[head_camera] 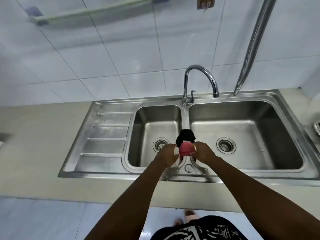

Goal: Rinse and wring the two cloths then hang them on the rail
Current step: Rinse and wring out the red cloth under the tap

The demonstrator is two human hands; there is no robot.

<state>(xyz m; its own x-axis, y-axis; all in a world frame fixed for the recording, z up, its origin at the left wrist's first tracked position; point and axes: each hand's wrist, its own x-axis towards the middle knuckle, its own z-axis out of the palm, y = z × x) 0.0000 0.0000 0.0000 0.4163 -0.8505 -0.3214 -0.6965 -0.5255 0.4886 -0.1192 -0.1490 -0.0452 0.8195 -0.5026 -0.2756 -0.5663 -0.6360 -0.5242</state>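
Observation:
A red cloth [185,149] lies draped over the divider between the two basins of the steel sink [187,176]. A black cloth [186,136] is draped over the same divider just behind it. My left hand [167,155] grips the red cloth's left side. My right hand [203,152] grips its right side. The pale rail [90,12] is fixed to the tiled wall at the upper left, with nothing on it.
The chrome tap [200,80] arches over the right basin with no water running. A ribbed metal hose [252,45] hangs at the right. The sink's draining board [103,141] lies at the left. A wire object [317,127] sits at the right edge.

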